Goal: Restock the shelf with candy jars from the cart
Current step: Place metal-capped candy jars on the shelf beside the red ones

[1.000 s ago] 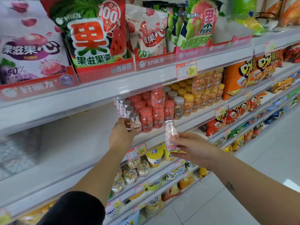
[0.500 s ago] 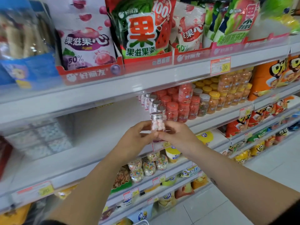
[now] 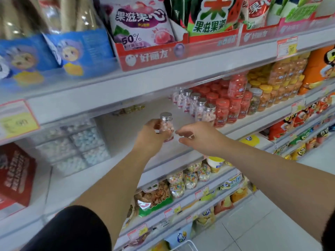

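Silver-capped jar [image 3: 166,118] of pink candies [image 3: 168,128] gripped by left hand [image 3: 151,137]; right hand [image 3: 200,137] relaxed, empty

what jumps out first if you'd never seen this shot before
Mid-frame, the left hand grips a small silver-capped candy jar of pink and white sweets over the bare middle shelf, with the right hand open just beside it. To their right a row of matching jars stands against bright red-lidded jars. Big fruit-candy bags fill the shelf above.
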`<state>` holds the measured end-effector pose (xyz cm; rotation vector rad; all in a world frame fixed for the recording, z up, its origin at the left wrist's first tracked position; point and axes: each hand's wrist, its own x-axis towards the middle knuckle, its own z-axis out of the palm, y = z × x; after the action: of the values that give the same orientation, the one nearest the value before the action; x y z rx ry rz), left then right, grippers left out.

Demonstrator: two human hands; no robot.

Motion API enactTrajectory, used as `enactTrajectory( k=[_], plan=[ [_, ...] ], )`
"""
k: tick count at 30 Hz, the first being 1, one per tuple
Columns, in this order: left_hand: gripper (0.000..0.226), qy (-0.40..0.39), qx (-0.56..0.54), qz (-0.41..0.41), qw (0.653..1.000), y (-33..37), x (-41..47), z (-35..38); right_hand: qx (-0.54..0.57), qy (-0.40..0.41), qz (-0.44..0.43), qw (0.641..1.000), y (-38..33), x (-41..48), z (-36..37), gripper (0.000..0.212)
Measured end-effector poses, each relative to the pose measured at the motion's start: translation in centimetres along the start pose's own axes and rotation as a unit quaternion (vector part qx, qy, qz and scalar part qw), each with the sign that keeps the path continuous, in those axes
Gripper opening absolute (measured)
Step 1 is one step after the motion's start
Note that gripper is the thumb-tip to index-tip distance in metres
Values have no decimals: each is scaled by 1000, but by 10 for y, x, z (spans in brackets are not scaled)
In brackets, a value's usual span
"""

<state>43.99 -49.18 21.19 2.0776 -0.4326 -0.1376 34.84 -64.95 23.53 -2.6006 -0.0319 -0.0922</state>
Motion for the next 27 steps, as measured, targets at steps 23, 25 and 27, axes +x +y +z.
enactTrajectory(
  k=[23, 25, 27],
  plan=[
    [40, 122, 86, 29, 988, -20, 188, 34, -117, -19, -129, 985, 49, 52, 23, 34],
    [40, 138, 114, 29, 983, -22, 195, 36, -119, -13, -132, 984, 49, 52, 24, 35],
    [41, 146, 131, 24, 980, -22, 201, 38, -123, -10, -135, 983, 49, 52, 25, 36]
  ],
)
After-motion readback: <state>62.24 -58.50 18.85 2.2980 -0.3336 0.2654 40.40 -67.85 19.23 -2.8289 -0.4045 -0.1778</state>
